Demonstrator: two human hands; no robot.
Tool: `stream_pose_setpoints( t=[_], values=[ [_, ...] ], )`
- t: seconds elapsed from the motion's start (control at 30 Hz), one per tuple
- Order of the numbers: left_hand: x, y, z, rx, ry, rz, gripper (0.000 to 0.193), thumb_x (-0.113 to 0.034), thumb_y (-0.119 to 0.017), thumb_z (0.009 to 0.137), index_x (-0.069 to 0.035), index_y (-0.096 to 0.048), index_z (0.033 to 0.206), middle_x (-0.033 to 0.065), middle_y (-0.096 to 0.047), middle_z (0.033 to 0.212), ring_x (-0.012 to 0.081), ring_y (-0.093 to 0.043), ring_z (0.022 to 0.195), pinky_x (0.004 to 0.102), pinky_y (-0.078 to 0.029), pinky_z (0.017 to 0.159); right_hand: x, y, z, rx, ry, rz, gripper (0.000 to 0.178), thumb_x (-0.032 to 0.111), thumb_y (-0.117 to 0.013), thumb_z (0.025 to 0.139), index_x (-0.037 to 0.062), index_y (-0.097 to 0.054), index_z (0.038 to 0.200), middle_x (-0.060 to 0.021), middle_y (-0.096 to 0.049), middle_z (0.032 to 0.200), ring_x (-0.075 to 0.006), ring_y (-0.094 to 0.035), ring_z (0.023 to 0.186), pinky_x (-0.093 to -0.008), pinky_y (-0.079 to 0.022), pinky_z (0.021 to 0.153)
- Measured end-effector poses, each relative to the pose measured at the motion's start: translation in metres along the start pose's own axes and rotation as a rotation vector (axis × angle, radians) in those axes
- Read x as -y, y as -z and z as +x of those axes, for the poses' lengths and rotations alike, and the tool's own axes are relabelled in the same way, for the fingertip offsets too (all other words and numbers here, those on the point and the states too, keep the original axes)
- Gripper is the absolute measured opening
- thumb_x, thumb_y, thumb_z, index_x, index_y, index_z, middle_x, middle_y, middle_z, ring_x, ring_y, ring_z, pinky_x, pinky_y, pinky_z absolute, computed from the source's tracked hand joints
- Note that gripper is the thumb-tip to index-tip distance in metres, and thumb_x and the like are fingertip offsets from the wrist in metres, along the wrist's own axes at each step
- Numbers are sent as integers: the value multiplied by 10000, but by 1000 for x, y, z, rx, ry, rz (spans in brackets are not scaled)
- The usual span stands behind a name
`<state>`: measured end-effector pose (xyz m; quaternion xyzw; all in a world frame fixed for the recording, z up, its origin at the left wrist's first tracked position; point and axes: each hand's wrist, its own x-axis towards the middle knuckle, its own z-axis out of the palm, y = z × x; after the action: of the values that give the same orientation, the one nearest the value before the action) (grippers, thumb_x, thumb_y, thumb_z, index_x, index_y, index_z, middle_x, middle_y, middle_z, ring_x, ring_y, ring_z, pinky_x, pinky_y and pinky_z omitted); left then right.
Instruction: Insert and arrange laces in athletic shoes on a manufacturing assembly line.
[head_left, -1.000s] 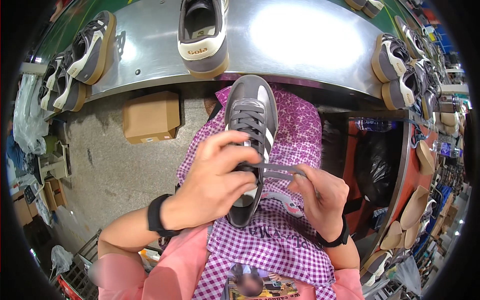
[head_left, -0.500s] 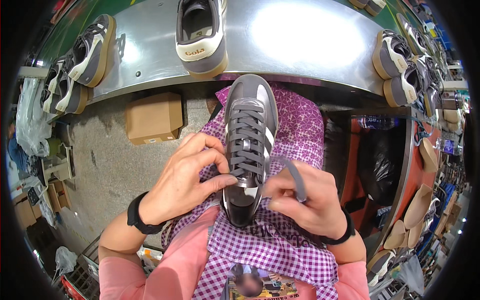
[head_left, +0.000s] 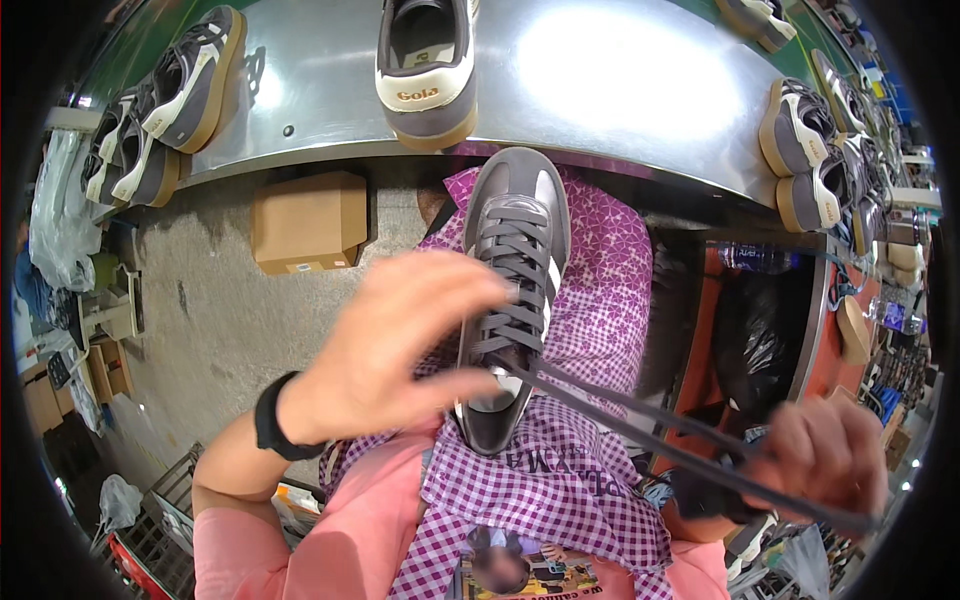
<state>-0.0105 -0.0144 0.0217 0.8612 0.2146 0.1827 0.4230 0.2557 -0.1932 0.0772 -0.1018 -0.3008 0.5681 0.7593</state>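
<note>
A dark grey sneaker with white side stripes lies over my lap, toe pointing away. Its grey lace is threaded through the eyelets, and a glossy black form fills the heel opening. My left hand, blurred, hovers over the sneaker's left side with thumb and fingers apart. Far out to the right, my right hand is closed on the shoelace. Two strands of it run taut from the top eyelets to that hand, whose fingers are smeared by motion.
Ahead, a metal bench carries another sneaker in the middle, with pairs of sneakers at left and right. A cardboard box sits on the floor. To the right stands an orange-sided rack with a black bag.
My right hand has swung from beside the sneaker far to the right, drawing the lace out. My left thumb and fingers have lifted and spread away from the lacing.
</note>
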Motion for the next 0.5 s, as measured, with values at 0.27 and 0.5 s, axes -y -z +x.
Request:
stream_pose_setpoints(
  t=[0.27,0.5],
  values=[
    [-60,-19,-6,671,-350,-194,284,-157,-660,790,-19,-614,1034,65,-587,938,210,-592,828,316,-464,766,-78,10,24,-94,-690,-1330,196,131,-618,869,4,-676,1006,-115,-624,774,-245,-593,703,-338,-477,675],
    [-67,-19,9,470,-520,-327,273,-273,-535,904,-11,-608,915,142,-603,798,280,-598,807,378,-465,770,-107,29,4,-261,-938,-221,337,195,-459,1015,-7,-489,1283,-117,-644,887,-240,-650,902,-368,-483,792]
  ],
)
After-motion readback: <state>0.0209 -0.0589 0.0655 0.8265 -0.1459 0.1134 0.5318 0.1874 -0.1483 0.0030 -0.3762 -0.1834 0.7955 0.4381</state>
